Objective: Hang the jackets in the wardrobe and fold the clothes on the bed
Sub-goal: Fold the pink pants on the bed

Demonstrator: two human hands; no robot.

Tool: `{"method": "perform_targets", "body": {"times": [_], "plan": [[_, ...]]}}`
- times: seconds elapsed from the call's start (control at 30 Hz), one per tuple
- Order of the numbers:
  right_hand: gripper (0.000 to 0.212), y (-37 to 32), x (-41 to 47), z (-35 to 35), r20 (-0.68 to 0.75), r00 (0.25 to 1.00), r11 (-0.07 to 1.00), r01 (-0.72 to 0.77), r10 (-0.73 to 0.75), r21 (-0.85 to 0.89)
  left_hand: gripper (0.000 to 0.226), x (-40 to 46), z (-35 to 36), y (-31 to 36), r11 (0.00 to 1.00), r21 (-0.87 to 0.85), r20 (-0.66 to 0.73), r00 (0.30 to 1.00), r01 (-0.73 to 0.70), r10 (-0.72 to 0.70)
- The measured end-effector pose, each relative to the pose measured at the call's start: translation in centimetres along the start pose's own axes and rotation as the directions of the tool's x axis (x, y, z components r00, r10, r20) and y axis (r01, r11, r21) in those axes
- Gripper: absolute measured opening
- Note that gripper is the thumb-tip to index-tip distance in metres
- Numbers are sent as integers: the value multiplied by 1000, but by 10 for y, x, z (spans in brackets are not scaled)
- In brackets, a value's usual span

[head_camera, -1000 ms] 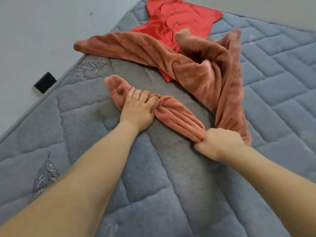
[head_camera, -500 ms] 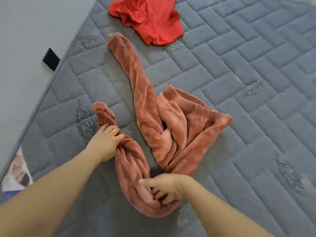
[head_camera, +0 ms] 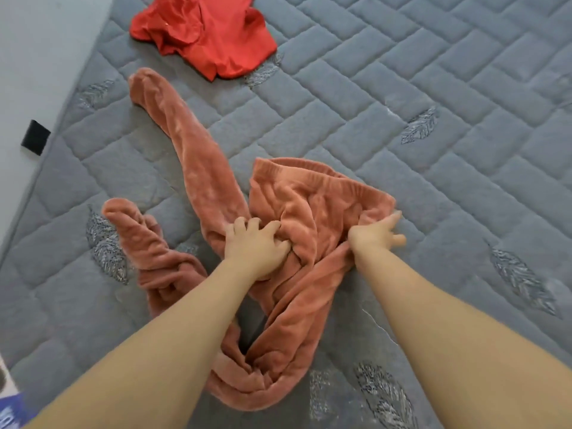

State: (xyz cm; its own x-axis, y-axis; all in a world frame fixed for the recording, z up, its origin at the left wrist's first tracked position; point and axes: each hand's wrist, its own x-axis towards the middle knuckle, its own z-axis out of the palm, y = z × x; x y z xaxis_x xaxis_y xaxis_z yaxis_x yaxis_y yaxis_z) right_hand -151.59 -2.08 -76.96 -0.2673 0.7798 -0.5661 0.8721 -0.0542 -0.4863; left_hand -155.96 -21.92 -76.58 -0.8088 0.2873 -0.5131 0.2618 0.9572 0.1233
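A pair of fuzzy rust-orange trousers (head_camera: 201, 181) lies twisted on the grey quilted bed (head_camera: 402, 88). One leg stretches away to the upper left, the other curls at the left, and the elastic waistband sits in the middle. My left hand (head_camera: 255, 247) grips a bunch of the fabric near the crotch. My right hand (head_camera: 376, 235) holds the right end of the waistband, fingers spread over its edge. A crumpled red garment (head_camera: 210, 32) lies at the far end of the bed, apart from both hands.
The bed's left edge runs along a pale wall, with a small black object (head_camera: 35, 137) on it. A blue and white item (head_camera: 12, 410) shows at the bottom left corner. Bare quilt extends to the right.
Both hands have let go of the trouser leg and moved up to the waist area. The left hand now grips the middle, the right hand the waistband's right end.
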Motion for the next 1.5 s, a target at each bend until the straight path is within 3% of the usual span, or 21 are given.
{"method": "perform_targets", "body": {"times": [0.07,0.13,0.2,0.27,0.33,0.4,0.43,0.47,0.57,0.67,0.73,0.8,0.87,0.93,1.0,1.03,1.07,1.1,1.17,1.3,1.5], "plan": [[59,12,9,-19,0,997,965,-76,78,250,61,7,-16,3,997,-59,45,998,42,-39],[33,23,15,-49,51,992,914,-124,113,386,70,22,-39,8,944,-282,-8,984,171,-181],[20,38,23,-81,143,963,824,-269,228,498,90,42,-56,19,740,-616,18,943,272,-331],[20,55,30,-118,260,919,667,-394,297,632,116,58,-58,46,593,-744,97,928,309,-361],[23,77,40,-159,356,902,413,-430,245,803,112,69,-47,81,734,-601,127,944,317,-304],[23,103,51,-200,376,906,222,-414,193,883,58,74,-37,130,877,-446,66,984,179,-167],[22,114,56,-222,374,908,177,-407,189,896,28,75,-33,159,894,-445,14,998,60,-60],[21,124,62,-242,377,906,153,-407,194,900,15,72,-33,192,883,-467,-33,999,-52,41],[23,149,89,-301,353,910,97,-380,218,920,11,57,-48,301,840,-479,-149,967,-253,206],[17,166,126,-375,278,932,62,-299,232,952,15,38,-72,430,842,-335,-279,898,-423,340],[24,180,155,-434,186,933,59,-214,307,975,22,25,-87,517,866,-149,-408,827,-478,386],[21,204,194,-499,36,900,71,-74,434,995,29,19,-96,611,863,-97,-500,774,-495,388],[19,228,239,-558,-196,776,149,133,599,980,35,21,-90,701,858,-103,-530,758,-504,381],[29,252,285,-599,-467,583,443,195,665,875,43,22,-64,774,822,-94,-534,725,-562,434],[70,269,325,-600,-696,473,788,6,541,616,51,27,-11,809,731,84,-478,616,-677,626],[81,276,341,-584,-776,484,902,-73,405,426,53,30,24,809,677,176,-375,587,-715,717],[83,283,354,-559,-808,545,975,-122,224,188,56,38,60,799,655,227,-242,610,-720,755],[77,288,362,-529,-769,640,992,-109,15,-71,58,49,95,781,669,253,-137,658,-699,740],[61,306,380,-473,-574,775,922,28,-265,-387,61,74,146,745,697,305,-170,683,-649,710],[64,321,423,-451,-553,782,898,19,-288,-440,61,109,164,759,656,382,-292,589,-651,754],[68,311,422,-460,-487,838,887,-9,-245,-462,63,125,142,797,734,349,-335,654,-582,678]]}}
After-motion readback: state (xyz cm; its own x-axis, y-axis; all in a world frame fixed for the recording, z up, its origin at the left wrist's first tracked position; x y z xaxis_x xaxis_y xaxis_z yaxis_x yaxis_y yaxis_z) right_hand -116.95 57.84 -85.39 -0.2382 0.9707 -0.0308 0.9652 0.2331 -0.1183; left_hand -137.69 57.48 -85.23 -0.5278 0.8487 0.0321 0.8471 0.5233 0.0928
